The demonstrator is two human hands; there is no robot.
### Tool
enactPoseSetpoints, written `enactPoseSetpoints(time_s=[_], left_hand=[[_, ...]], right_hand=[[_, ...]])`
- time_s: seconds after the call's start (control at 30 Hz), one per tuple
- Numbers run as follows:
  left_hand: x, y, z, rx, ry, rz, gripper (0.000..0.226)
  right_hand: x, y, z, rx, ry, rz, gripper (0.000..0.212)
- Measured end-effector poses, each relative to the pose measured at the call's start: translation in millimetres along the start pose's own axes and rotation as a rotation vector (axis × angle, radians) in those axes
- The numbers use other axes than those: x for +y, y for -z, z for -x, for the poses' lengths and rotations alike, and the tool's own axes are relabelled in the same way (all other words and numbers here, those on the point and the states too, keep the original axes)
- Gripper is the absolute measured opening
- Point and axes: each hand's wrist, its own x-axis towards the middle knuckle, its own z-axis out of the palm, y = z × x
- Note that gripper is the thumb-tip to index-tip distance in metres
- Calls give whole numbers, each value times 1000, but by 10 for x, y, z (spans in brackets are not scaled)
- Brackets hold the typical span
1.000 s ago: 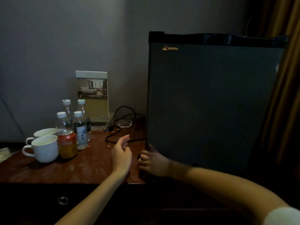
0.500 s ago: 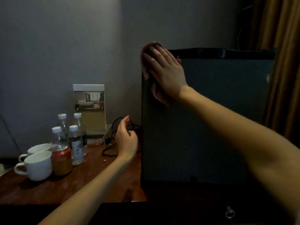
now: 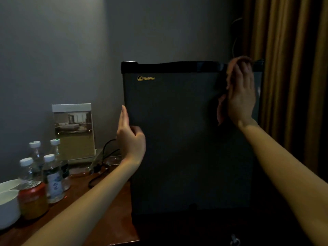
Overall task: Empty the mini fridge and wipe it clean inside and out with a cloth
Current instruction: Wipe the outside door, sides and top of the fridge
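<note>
The dark grey mini fridge point(image 3: 177, 139) stands on the wooden desk point(image 3: 99, 219) with its door closed and a yellow logo at its top left. My right hand point(image 3: 242, 96) presses a brownish cloth point(image 3: 221, 110) flat against the door's upper right corner, fingers straight. My left hand point(image 3: 130, 137) rests against the fridge's left edge at mid height, fingers pointing up and thumb on the door front.
On the desk at the left stand several water bottles point(image 3: 52, 176), an orange can point(image 3: 32, 199) and two white cups point(image 3: 7, 206). A framed card point(image 3: 73, 132) leans at the wall, with a black cable point(image 3: 104, 166) beside it. A brown curtain point(image 3: 292, 86) hangs right of the fridge.
My right hand slid the cloth from the door's upper left corner across to its upper right corner. My left hand rose from above the desk and came against the fridge's left edge.
</note>
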Motion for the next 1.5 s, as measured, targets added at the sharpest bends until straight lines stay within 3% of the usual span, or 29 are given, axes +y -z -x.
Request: enactPoseSetpoints(time_s=[0.2, 0.3, 0.47, 0.6, 0.7, 0.87, 1.0, 1.17, 1.37, 1.5], left_hand=[[-44, -65, 18, 48, -40, -25, 69], [-69, -20, 14, 25, -57, -23, 69], [-197, 90, 3, -31, -138, -42, 69], [-261, 188, 73, -101, -150, -91, 68], [-342, 298, 227, -168, -207, -133, 67], [-490, 269, 678, -332, -335, -216, 73], [-411, 39, 911, -703, -634, -264, 65], [-264, -424, 1057, -1026, -807, -242, 79], [-133, -1101, 1262, -1125, -908, -262, 78], [10, -1366, 1362, -1139, -942, -243, 68]], right_hand=[[132, -16, 239, 137, -363, 28, 54], [-329, -159, 349, 162, -381, 47, 55], [-1400, -583, 943, 75, -4, -59, 55], [-1987, -801, 1579, -142, 300, -89, 55], [-2058, -821, 1837, -220, 437, -60, 55], [-1517, -689, 1849, -237, 626, -69, 47], [-949, -459, 1826, -157, 465, -97, 41], [-98, -214, 1930, -61, 183, -10, 41], [325, -113, 2237, -38, -211, 46, 50], [277, -128, 2344, -2, -596, -17, 53]])
